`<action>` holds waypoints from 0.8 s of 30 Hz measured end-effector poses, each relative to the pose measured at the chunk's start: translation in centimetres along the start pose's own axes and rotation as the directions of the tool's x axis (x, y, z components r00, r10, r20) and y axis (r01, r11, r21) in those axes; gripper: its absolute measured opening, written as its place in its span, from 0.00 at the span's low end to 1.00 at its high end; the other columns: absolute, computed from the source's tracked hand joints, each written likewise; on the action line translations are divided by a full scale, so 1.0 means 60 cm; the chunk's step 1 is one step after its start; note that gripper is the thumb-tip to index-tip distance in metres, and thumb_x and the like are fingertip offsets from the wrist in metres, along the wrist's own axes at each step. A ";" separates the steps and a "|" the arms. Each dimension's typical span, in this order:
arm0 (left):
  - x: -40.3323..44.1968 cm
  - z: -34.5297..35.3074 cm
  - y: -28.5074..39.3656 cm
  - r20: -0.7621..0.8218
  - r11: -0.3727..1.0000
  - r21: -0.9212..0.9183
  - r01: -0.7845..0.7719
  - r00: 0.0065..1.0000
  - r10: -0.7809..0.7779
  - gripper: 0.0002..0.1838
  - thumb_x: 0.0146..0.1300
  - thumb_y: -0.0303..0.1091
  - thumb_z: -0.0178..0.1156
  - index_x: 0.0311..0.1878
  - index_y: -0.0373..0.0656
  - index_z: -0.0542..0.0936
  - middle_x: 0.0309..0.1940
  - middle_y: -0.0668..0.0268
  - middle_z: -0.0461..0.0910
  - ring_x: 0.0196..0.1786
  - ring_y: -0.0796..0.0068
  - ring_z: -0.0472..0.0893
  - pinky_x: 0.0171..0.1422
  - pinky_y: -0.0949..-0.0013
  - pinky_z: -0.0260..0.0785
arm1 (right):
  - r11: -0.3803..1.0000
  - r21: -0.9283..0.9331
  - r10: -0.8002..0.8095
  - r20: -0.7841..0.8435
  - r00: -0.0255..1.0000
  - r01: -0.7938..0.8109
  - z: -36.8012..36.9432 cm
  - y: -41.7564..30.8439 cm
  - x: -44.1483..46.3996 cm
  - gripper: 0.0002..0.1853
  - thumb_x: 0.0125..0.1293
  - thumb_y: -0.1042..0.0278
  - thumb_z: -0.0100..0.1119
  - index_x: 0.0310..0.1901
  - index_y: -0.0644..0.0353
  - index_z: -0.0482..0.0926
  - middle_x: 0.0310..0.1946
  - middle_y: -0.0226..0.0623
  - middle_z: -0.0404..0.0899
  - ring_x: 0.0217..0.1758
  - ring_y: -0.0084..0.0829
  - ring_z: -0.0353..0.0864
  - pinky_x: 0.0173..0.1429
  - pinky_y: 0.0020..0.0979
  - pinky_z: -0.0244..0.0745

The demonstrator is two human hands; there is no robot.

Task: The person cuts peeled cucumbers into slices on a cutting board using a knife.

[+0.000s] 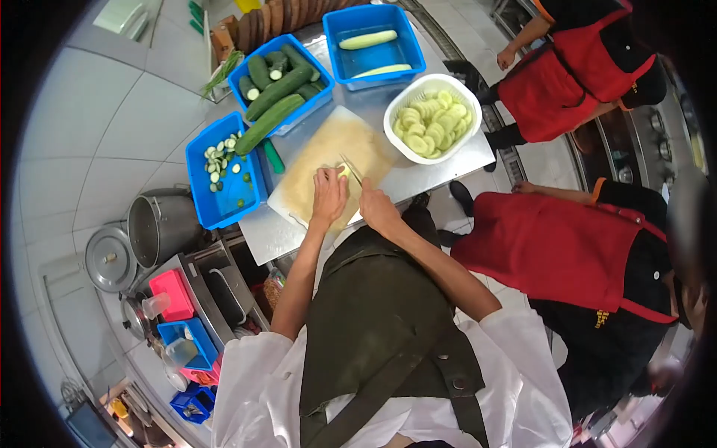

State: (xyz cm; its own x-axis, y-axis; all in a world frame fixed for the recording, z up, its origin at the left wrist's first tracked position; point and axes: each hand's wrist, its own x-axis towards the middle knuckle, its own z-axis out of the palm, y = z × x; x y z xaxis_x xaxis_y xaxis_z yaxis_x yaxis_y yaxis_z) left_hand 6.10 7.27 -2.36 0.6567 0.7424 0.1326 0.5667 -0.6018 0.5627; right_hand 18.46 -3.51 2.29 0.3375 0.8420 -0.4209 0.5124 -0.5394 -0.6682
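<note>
My left hand (329,196) is closed over a small piece of peeled cucumber (344,170) on the worn cutting board (308,173). My right hand (378,205) grips a knife (351,170), its blade at the right side of the piece. Right of the board, a white basket (391,133) holds many pale cucumber slices (432,128). Behind the board, one blue bin (297,119) holds unpeeled green cucumbers (281,91). Another blue bin (348,22) holds two peeled ones (368,39).
A blue bin (256,196) with cut ends stands left of the board, near a green-handled tool (273,157). Metal pots (163,224) are at the left. Two people in red aprons (549,93) stand at the right, one close to the table's edge (485,155).
</note>
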 end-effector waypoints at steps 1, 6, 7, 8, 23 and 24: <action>0.002 -0.004 0.001 0.024 1.000 0.003 0.022 0.999 -0.022 0.16 0.74 0.36 0.50 0.59 0.37 0.73 0.48 0.46 0.68 0.53 0.47 0.69 0.61 0.49 0.62 | 0.998 0.008 -0.061 -0.007 0.998 0.061 0.003 0.006 -0.001 0.14 0.70 0.72 0.47 0.53 0.68 0.65 0.31 0.69 0.80 0.40 0.67 0.82 0.47 0.61 0.75; 0.010 -0.012 0.011 0.054 1.000 -0.007 0.016 0.998 -0.016 0.16 0.75 0.35 0.50 0.58 0.36 0.73 0.47 0.46 0.66 0.51 0.46 0.68 0.60 0.49 0.62 | 0.980 0.100 -0.171 0.003 0.985 0.170 0.029 0.025 0.047 0.13 0.71 0.71 0.46 0.50 0.73 0.66 0.33 0.71 0.79 0.42 0.68 0.81 0.47 0.60 0.75; 0.004 -0.011 0.007 0.064 1.000 -0.007 0.023 0.998 -0.022 0.16 0.75 0.35 0.50 0.58 0.35 0.73 0.47 0.46 0.66 0.51 0.46 0.68 0.60 0.49 0.62 | 0.970 0.113 -0.215 -0.015 0.977 0.215 0.038 0.023 0.049 0.14 0.71 0.71 0.45 0.50 0.75 0.65 0.36 0.72 0.79 0.44 0.68 0.80 0.47 0.59 0.75; 0.003 -0.011 0.002 0.077 1.000 -0.004 0.021 0.997 -0.021 0.16 0.75 0.35 0.50 0.58 0.35 0.73 0.47 0.46 0.66 0.51 0.46 0.68 0.60 0.49 0.62 | 0.971 0.123 -0.205 -0.015 0.979 0.206 0.043 0.023 0.046 0.14 0.71 0.71 0.45 0.50 0.75 0.65 0.36 0.72 0.79 0.44 0.68 0.80 0.47 0.59 0.75; 0.008 -0.012 -0.012 0.003 0.988 -0.150 0.046 0.999 -0.046 0.16 0.71 0.31 0.47 0.59 0.36 0.69 0.51 0.45 0.68 0.56 0.44 0.68 0.65 0.48 0.59 | 0.978 0.169 -0.108 -0.111 0.988 0.126 -0.012 0.009 -0.005 0.13 0.73 0.70 0.46 0.49 0.72 0.63 0.27 0.65 0.80 0.35 0.67 0.81 0.42 0.61 0.73; 0.007 -0.012 -0.013 -0.004 0.988 -0.147 0.050 0.999 -0.051 0.16 0.71 0.31 0.47 0.59 0.36 0.69 0.51 0.45 0.68 0.56 0.44 0.68 0.65 0.48 0.59 | 0.977 0.167 -0.116 -0.107 0.988 0.133 -0.003 0.003 0.004 0.13 0.73 0.70 0.46 0.49 0.72 0.63 0.27 0.65 0.80 0.35 0.67 0.81 0.42 0.61 0.73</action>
State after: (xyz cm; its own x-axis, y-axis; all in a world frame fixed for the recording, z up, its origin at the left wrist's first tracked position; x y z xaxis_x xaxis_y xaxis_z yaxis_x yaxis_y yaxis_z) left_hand 5.56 8.24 -2.13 0.6251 0.7733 0.1065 0.5195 -0.5140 0.6826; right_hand 18.79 -3.39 2.17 0.3582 0.8929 -0.2728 0.4134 -0.4137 -0.8112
